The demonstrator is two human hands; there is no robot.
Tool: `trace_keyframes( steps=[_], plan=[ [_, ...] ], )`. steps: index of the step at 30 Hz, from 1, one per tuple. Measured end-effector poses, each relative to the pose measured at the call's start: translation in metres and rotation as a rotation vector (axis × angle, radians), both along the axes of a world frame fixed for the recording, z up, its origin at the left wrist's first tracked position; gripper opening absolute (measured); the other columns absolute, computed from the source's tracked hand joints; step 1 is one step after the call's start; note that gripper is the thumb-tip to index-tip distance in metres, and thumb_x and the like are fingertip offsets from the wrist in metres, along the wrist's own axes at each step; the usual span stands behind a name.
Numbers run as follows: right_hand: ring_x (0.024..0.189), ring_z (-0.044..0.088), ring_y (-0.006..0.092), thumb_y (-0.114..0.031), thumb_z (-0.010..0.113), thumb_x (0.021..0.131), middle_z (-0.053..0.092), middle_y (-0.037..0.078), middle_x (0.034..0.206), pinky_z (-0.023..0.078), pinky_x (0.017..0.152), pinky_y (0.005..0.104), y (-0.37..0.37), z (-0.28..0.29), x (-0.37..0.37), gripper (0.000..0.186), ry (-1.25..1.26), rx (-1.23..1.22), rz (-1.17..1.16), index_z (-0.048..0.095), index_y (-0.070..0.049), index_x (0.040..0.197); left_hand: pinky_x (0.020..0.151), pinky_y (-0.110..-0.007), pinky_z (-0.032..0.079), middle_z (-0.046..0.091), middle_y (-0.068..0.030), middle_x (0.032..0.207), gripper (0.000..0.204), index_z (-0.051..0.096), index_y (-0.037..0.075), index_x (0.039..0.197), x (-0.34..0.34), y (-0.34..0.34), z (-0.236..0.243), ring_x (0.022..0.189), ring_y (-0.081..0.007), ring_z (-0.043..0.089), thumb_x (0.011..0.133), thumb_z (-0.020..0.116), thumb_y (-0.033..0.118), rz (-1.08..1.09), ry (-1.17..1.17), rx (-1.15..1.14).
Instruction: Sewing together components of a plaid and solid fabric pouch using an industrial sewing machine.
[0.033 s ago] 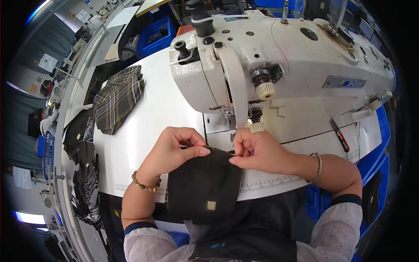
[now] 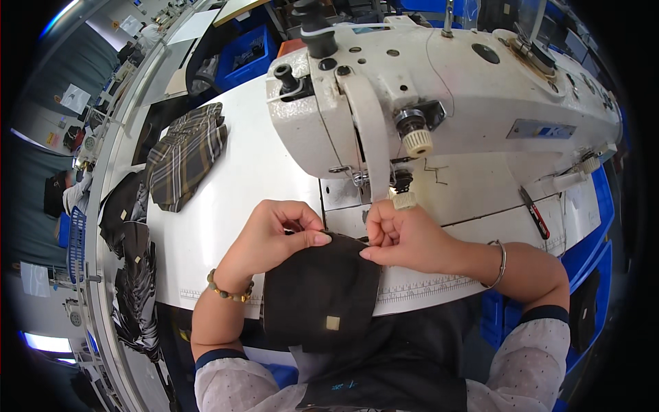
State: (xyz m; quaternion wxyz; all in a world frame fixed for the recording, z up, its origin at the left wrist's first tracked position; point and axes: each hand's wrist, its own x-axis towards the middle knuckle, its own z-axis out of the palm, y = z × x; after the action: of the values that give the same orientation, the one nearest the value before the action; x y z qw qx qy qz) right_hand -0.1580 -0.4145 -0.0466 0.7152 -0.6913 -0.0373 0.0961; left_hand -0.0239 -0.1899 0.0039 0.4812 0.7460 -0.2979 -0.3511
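Note:
A dark brown piece of fabric (image 2: 312, 285) with a small pale tag near its lower edge hangs over the front edge of the sewing table. My left hand (image 2: 280, 232) pinches its top edge between thumb and fingers. At the top right corner, my right hand (image 2: 405, 235) has its thumb and curled fingers closed on the same fabric. Just beyond both hands stands a white sewing machine (image 2: 439, 96); its needle area is partly hidden behind the white front arm and my right hand.
A folded plaid fabric piece (image 2: 185, 158) lies on the white tabletop (image 2: 240, 165) at the left. Dark fabric pieces (image 2: 134, 275) hang in a pile farther left. A red-and-black cutter (image 2: 534, 213) rests at the right, beside blue bins (image 2: 594, 288). People sit at far-left workstations.

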Motion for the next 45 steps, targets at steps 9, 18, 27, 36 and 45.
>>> trace_keyframes(
  steps=[9,18,27,36,45],
  plan=[
    [0.067,0.059,0.0058,-0.004,0.072,0.087,0.064,0.000,0.072,0.048,0.062,0.0234,0.003,0.009,-0.003,0.011,-0.108,-0.124,0.014,0.061,-0.003,0.091,0.070,-0.023,0.050,0.069,0.0009,0.078,0.010,0.071,0.000,0.084,0.002,0.003,-0.002,0.072,-0.0057,0.060,0.084,0.080,0.005,-0.029,-0.046,-0.036],
    [0.089,0.071,0.0199,-0.008,0.068,0.079,0.073,0.002,0.097,0.055,0.063,0.0300,-0.010,-0.007,0.005,0.027,-0.934,-0.568,0.202,0.074,-0.014,0.105,0.072,-0.021,0.047,0.068,0.0021,0.082,0.009,0.071,0.000,0.089,0.018,0.005,-0.004,0.076,-0.0051,0.057,0.086,0.078,0.004,-0.191,0.094,-0.029],
    [0.060,0.058,0.0086,-0.009,0.072,0.072,0.070,0.002,0.102,0.043,0.046,0.0232,-0.001,0.006,0.000,0.027,-1.401,-1.023,-0.011,0.073,-0.007,0.098,0.070,-0.023,0.046,0.065,0.0032,0.076,0.010,0.070,0.000,0.089,0.044,-0.026,0.010,0.074,-0.0053,0.057,0.085,0.078,0.004,-0.335,-0.020,0.178],
    [0.069,0.069,0.0145,-0.013,0.067,0.081,0.072,0.007,0.110,0.048,0.046,0.0295,-0.002,-0.013,0.006,0.025,-0.969,-1.250,-0.014,0.070,-0.006,0.105,0.080,-0.035,0.051,0.073,0.0018,0.088,0.028,0.075,0.020,0.097,0.060,-0.070,-0.025,0.087,-0.0160,0.068,0.073,0.084,0.029,-0.309,-0.493,0.360],
    [0.044,0.058,0.0174,-0.009,0.064,0.081,0.063,0.005,0.062,0.046,0.041,0.0318,-0.009,-0.017,0.016,0.033,-0.978,-1.323,-0.109,0.068,0.003,0.112,0.093,-0.038,0.050,0.070,-0.0046,0.120,0.040,0.071,0.017,0.122,0.092,-0.088,-0.068,0.114,-0.0252,0.063,0.083,0.079,0.024,-0.271,-1.105,-0.152]
  ],
)
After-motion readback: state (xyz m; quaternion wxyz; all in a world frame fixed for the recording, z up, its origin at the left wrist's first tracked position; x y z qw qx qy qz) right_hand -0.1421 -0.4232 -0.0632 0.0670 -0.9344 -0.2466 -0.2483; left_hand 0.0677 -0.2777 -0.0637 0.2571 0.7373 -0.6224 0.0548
